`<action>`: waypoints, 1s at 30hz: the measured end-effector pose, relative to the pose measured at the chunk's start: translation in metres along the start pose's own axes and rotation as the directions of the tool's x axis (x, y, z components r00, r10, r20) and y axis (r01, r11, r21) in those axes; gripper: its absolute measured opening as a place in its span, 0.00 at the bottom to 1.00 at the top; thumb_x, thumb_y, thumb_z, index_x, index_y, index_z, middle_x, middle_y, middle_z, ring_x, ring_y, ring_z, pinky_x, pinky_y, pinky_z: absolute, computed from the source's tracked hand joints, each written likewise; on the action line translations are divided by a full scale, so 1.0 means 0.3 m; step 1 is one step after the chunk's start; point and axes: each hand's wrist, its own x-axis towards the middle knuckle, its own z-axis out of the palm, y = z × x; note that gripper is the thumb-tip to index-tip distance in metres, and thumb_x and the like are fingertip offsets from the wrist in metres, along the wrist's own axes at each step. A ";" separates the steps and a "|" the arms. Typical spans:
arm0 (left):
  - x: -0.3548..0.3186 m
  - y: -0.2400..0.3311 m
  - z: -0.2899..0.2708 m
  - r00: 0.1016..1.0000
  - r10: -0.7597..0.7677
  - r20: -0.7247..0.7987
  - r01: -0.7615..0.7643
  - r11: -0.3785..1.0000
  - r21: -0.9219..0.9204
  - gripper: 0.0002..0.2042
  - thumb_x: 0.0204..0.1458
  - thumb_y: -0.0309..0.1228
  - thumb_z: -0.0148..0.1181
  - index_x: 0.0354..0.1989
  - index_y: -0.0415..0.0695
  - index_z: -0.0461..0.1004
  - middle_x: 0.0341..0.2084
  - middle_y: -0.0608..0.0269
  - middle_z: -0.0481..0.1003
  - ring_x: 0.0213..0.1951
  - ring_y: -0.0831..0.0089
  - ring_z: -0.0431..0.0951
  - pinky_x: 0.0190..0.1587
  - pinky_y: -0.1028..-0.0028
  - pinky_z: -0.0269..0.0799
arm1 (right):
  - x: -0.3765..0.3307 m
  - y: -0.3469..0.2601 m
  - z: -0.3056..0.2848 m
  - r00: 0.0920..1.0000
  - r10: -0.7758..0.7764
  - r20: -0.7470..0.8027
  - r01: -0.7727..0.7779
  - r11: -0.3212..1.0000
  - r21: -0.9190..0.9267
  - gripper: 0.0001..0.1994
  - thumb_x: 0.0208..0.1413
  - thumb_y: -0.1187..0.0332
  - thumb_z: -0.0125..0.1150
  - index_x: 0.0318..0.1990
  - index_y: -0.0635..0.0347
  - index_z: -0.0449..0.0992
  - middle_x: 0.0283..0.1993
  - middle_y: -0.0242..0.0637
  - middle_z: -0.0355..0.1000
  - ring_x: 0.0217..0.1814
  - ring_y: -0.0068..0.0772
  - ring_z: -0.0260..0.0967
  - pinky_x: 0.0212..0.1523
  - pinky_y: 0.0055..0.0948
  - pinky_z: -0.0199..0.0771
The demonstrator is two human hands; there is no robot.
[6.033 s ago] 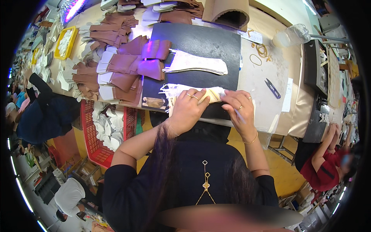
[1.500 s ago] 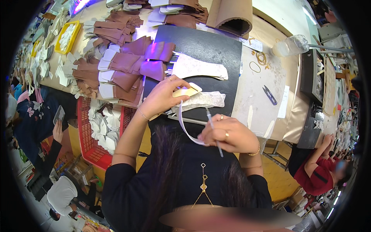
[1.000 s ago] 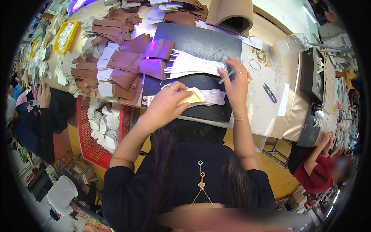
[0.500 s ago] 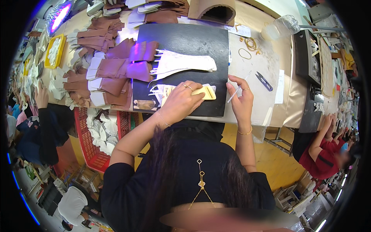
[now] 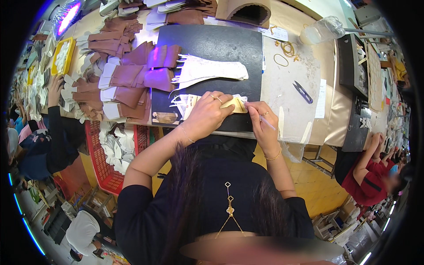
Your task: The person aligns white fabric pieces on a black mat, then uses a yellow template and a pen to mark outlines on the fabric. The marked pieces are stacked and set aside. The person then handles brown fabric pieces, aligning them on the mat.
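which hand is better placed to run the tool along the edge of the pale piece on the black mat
Right. The right hand already grips a thin pen-like tool at the pale piece's right edge. The left hand lies flat on that piece, pinning it to the black mat, so it is occupied.

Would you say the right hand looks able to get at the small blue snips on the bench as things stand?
Probably yes. The blue snips lie in the open on the bench, up and right of the right hand, with nothing between them. That hand already holds a thin white tool, though.
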 end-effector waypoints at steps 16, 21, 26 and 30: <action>-0.008 0.023 0.016 0.999 -0.039 0.012 0.038 0.996 0.085 0.11 0.50 0.28 0.65 0.42 0.43 0.81 0.50 0.58 0.77 0.51 0.60 0.75 0.52 0.62 0.69 | -0.020 -0.003 -0.034 0.945 -0.312 0.095 0.327 0.905 -0.272 0.03 0.57 0.74 0.65 0.37 0.61 0.78 0.34 0.38 0.77 0.39 0.41 0.75 0.47 0.39 0.69; -0.016 0.012 -0.023 0.997 -0.071 -0.029 0.072 0.997 0.033 0.10 0.50 0.28 0.67 0.42 0.45 0.82 0.49 0.58 0.78 0.51 0.59 0.76 0.52 0.61 0.70 | -0.001 0.022 0.002 0.974 -0.221 -0.041 0.199 0.934 -0.297 0.10 0.55 0.69 0.69 0.44 0.58 0.81 0.39 0.39 0.73 0.41 0.40 0.71 0.45 0.37 0.66; -0.071 -0.048 -0.160 0.942 -0.244 -0.231 0.260 0.965 0.039 0.09 0.52 0.30 0.68 0.41 0.44 0.83 0.45 0.57 0.79 0.47 0.58 0.78 0.50 0.61 0.72 | -0.001 0.036 0.055 0.996 -0.074 0.056 0.092 0.856 -0.509 0.18 0.51 0.67 0.73 0.50 0.55 0.81 0.40 0.38 0.69 0.42 0.41 0.67 0.45 0.36 0.66; -0.107 -0.077 -0.242 0.865 -0.385 -0.323 0.392 0.919 -0.047 0.09 0.50 0.28 0.70 0.40 0.42 0.84 0.43 0.56 0.80 0.44 0.58 0.79 0.48 0.63 0.74 | -0.004 0.029 0.070 0.991 -0.136 0.017 0.128 0.878 -0.461 0.16 0.46 0.67 0.75 0.43 0.57 0.79 0.39 0.37 0.70 0.43 0.42 0.67 0.45 0.39 0.66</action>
